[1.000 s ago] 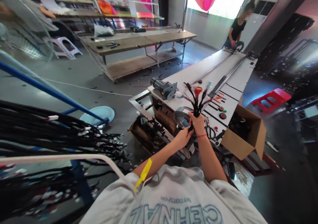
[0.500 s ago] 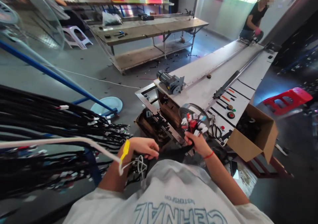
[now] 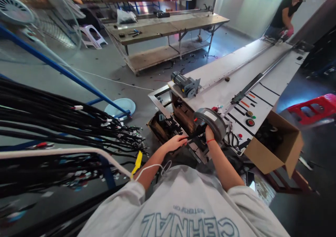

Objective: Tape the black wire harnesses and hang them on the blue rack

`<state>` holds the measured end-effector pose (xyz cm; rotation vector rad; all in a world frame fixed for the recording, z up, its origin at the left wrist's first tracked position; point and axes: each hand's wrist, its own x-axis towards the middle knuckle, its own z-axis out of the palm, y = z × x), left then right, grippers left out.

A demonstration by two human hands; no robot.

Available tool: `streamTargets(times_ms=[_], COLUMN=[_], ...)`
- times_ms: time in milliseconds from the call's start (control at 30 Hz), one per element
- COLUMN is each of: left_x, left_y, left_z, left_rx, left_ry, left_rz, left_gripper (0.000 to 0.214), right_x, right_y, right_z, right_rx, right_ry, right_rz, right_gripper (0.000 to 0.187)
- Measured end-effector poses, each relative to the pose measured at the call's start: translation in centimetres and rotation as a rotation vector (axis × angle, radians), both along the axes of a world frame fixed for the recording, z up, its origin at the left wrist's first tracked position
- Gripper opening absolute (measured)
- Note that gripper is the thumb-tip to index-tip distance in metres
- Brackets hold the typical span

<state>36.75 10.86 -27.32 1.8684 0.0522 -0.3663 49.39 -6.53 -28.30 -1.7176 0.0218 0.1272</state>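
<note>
A black wire harness [image 3: 194,135] runs from my left hand [image 3: 177,143] up into a grey ring-shaped wheel [image 3: 219,125] at the table's near end. My left hand is closed around the harness. Through the ring's opening reaches my right hand [image 3: 210,133], closed on the harness, its fingertips hidden by the rim. White and red connectors [image 3: 216,109] at the harness end show beyond the ring. The wheel carries a white label and stands beside the white table [image 3: 210,90].
A motor [image 3: 185,84] sits on the table's near left corner. Pliers [image 3: 231,137], tape rolls [image 3: 250,122] and black strips lie right of the ring. An open cardboard box [image 3: 278,149] stands at right. Black cable bundles [image 3: 65,114] hang at left. A person [image 3: 285,20] works at the far end.
My right hand has gone forward into the ring, carrying the connector end through it. My left hand has moved right and forward and taken hold of the harness. The view has shifted slightly.
</note>
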Motion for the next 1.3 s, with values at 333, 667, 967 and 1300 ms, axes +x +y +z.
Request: streamTargets(times_ms=[333, 667, 967, 1300], left_x=[4.7, 3.5, 3.0, 2.4], left_y=[-2.2, -3.2, -4.3, -4.5], left_z=[0.0, -2.2, -3.4, -2.5], left_rx=[0.235, 0.172, 0.184, 0.381], left_ry=[-0.261, -0.303, -0.217, -0.290], left_rz=[0.199, 0.171, 0.136, 0.028], left_gripper=[0.026, 0.029, 0.026, 0.021], right_x=[-2.3, -2.2, -1.0, -1.4], right_y=[-2.6, -3.6, -1.5, -0.9], right_z=[-2.9, -1.8, 0.7, 2.9], right_rx=[-0.553, -0.345, -0.561, -0.767], right_ry=[-0.361, -0.306, -0.656, -0.563], right_rz=[0.334, 0.451, 0.667, 0.718], right_gripper=[0.004, 0.007, 0.030, 0.023])
